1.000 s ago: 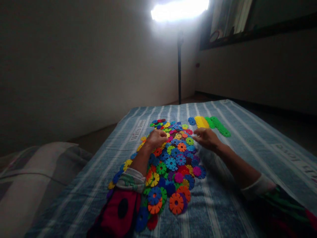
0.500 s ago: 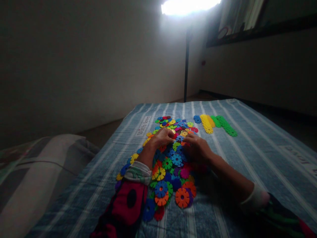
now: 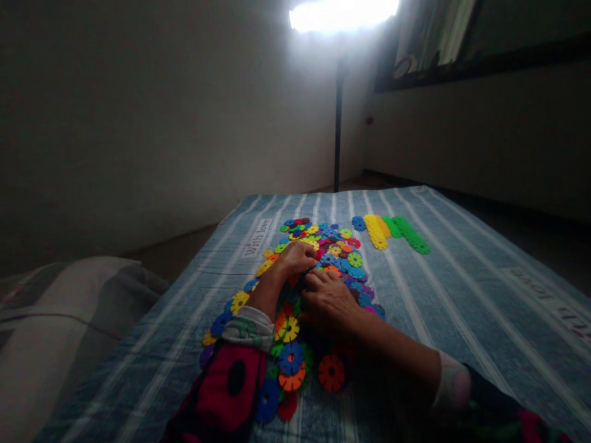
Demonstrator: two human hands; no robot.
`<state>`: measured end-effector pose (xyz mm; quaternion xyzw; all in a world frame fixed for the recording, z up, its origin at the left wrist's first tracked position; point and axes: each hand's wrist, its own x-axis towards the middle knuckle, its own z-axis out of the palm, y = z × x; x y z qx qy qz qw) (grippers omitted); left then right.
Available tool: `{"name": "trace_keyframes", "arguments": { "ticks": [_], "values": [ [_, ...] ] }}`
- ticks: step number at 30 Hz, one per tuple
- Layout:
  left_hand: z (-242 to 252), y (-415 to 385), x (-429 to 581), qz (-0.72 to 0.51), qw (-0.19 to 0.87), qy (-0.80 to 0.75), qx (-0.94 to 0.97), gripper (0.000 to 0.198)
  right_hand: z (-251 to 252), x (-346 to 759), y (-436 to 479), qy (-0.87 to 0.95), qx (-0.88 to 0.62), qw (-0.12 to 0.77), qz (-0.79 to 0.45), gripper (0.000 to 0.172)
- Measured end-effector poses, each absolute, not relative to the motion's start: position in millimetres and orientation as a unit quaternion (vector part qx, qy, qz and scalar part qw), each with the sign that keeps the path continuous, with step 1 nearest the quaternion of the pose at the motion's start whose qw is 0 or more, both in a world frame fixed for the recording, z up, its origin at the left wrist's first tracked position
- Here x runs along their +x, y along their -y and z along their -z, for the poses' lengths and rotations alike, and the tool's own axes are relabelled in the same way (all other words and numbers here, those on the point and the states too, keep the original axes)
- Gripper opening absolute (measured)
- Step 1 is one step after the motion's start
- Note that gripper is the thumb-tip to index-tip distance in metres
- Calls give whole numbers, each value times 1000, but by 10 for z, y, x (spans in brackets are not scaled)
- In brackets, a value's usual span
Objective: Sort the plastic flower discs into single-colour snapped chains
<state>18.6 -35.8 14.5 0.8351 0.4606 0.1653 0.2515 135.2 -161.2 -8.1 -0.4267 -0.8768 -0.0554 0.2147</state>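
A long heap of notched plastic discs [image 3: 290,358] in many colours lies on the striped cloth [image 3: 443,295]. My left hand [image 3: 295,257] is over the middle of the heap, its fingers curled and pressed together. Just below and right of it, my right hand [image 3: 330,298] bends its fingers down among the discs, its tips close to the left hand. Whatever either hand pinches is hidden by the fingers and shadow. At the near end lie an orange disc [image 3: 331,372] and a red disc [image 3: 287,406].
Right of the heap's far end lie a blue group of discs [image 3: 358,223], a yellow row [image 3: 376,232] and a green row [image 3: 410,235]. A lit lamp on a dark stand [image 3: 338,129] rises behind the cloth. Bunched pale fabric [image 3: 87,307] sits at left.
My right hand has moved left across the heap, up to my left hand, uncovering discs at the heap's right edge. My left hand stays over nearly the same spot. The view has shifted slightly.
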Motion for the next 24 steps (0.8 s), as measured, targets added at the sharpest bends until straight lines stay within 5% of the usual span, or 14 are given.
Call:
{"name": "trace_keyframes", "arguments": {
  "ticks": [4,9,24],
  "values": [
    [-163,367,192,-166,232,-459,841,16,34,1373,1617,864,-427,265,-40,12],
    [-182,376,184,-162,257,-454,838,16,-112,1642,1490,791,-426,384,-215,15],
    [-90,298,169,-197,280,-460,820,15,115,3324,1084,511,-693,476,-180,35]
  ]
}}
